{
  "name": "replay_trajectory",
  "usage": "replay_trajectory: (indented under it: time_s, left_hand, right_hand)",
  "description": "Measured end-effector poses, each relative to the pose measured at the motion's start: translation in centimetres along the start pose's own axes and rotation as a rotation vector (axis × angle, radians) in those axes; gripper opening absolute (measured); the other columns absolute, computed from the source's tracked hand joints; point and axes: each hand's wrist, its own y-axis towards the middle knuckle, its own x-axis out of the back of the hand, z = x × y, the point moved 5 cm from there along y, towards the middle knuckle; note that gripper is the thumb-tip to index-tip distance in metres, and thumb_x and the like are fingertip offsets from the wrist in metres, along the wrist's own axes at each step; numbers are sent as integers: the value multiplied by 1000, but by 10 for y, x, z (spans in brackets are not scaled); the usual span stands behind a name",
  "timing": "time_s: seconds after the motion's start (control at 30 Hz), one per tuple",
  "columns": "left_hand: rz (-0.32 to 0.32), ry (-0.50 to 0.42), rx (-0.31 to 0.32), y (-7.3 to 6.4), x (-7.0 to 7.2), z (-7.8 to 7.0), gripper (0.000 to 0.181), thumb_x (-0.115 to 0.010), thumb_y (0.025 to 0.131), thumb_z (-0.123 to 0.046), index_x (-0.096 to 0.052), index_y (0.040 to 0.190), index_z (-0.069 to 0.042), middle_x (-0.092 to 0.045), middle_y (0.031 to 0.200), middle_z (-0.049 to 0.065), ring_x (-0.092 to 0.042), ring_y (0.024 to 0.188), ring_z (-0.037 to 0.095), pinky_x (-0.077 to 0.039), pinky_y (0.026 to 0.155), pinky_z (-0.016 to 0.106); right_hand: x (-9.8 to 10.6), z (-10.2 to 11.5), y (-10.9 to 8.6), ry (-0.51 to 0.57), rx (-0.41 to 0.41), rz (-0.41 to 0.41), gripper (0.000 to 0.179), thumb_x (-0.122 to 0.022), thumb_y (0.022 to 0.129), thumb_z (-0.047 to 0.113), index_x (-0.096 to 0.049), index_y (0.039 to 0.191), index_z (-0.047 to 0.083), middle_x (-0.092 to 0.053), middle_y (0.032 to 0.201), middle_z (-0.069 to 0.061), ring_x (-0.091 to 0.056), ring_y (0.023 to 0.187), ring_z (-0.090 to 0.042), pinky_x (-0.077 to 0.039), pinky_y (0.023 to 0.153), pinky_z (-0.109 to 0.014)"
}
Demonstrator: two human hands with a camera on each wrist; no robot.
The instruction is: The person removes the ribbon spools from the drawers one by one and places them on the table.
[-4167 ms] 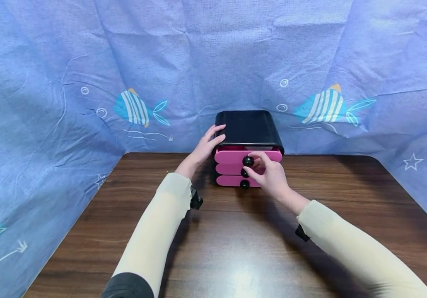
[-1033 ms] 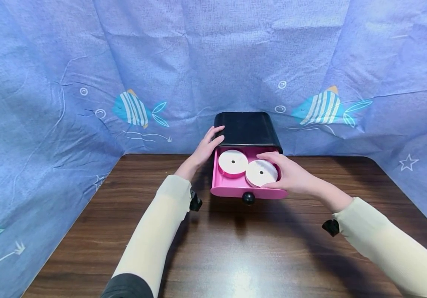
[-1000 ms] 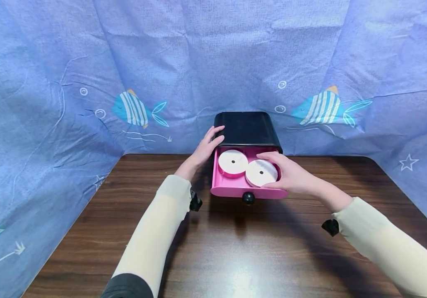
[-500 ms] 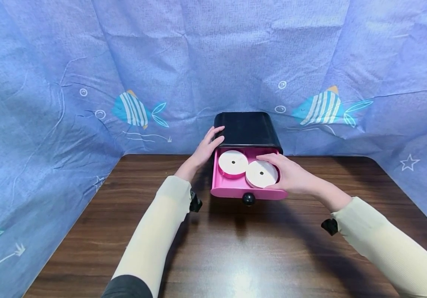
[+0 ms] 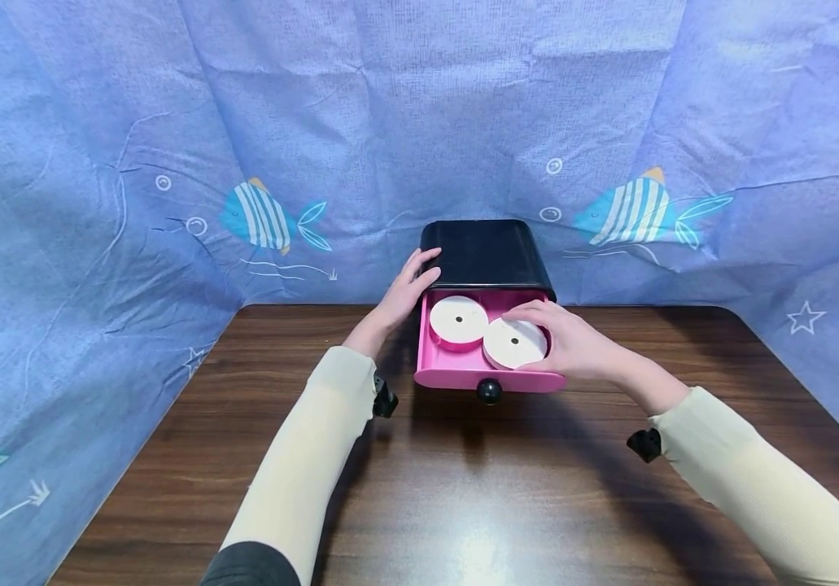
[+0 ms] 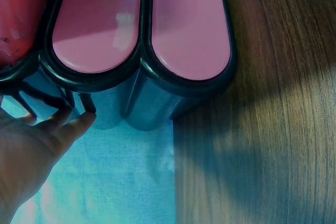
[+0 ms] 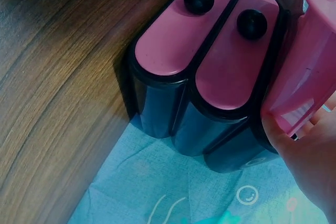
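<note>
A small black drawer cabinet (image 5: 488, 252) stands at the back of the table, its pink top drawer (image 5: 452, 379) pulled out. Two white-faced ribbon spools lie flat inside: the left spool (image 5: 456, 309) shows a pink side, and the right spool (image 5: 510, 354) sits nearer the front. My right hand (image 5: 578, 346) reaches over the drawer's right side and grips the right spool, thumb at its near edge and fingers at its far edge. On the cabinet's upper left edge rests my left hand (image 5: 400, 295), fingers extended; the left wrist view shows its fingertips against the black side wall (image 6: 105, 103).
Below the drawer, two closed drawers show pink fronts with a black knob (image 7: 252, 24) in the right wrist view. The top drawer's black knob (image 5: 489, 391) juts over the brown wooden table (image 5: 302, 358). A blue fish-print cloth (image 5: 419, 122) hangs close behind the cabinet.
Earlier my right hand pinched the top drawer's knob; since then the drawer has come out and that hand has moved to the right spool. Over the last second almost nothing moves.
</note>
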Motion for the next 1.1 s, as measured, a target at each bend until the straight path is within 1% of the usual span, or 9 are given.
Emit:
replay_trajectory:
  time_s: [0.2, 0.57, 0.77, 0.93, 1.1]
  left_hand:
    - [9, -12, 9, 0, 1, -1, 51, -48, 100, -28, -41, 148, -11, -6, 161, 15, -9, 146, 23, -12, 115, 43]
    - [-5, 6, 5, 0, -1, 1, 51, -48, 100, -30, -42, 148, -12, -7, 161, 15, -8, 147, 22, -11, 115, 43]
    - [1, 7, 11, 0, -1, 0, 51, -47, 100, -30, -41, 148, -12, -6, 161, 14, -7, 147, 21, -10, 115, 43]
    - [1, -10, 13, 0, 0, -1, 51, -48, 100, -30, -42, 148, -12, -6, 161, 15, -8, 147, 23, -10, 115, 42]
    - [-3, 2, 17, 0, 0, 0, 51, -48, 100, -31, -42, 147, -13, -7, 161, 14, -8, 147, 22, -10, 115, 43]
  right_hand:
    - [1, 1, 0, 0, 2, -16, 64, -88, 69, 29, -64, 124, 5, -61, 122, -8, -50, 115, -26, -39, 93, -44]
    - [3, 2, -1, 11, -56, 2, 63, -87, 71, 30, -65, 124, 5, -61, 122, -10, -50, 117, -27, -39, 94, -47]
    - [10, 4, -2, 5, -76, -17, 67, -89, 68, 32, -65, 124, 5, -60, 123, -8, -51, 115, -26, -40, 92, -45]
    - [15, 6, -2, 8, -70, -34, 70, -90, 66, 33, -64, 125, 5, -59, 124, -6, -50, 116, -23, -40, 92, -43]
    - [17, 6, -3, 18, -89, -35, 71, -90, 66, 33, -63, 126, 6, -58, 125, -7, -49, 117, -25, -40, 93, -45]
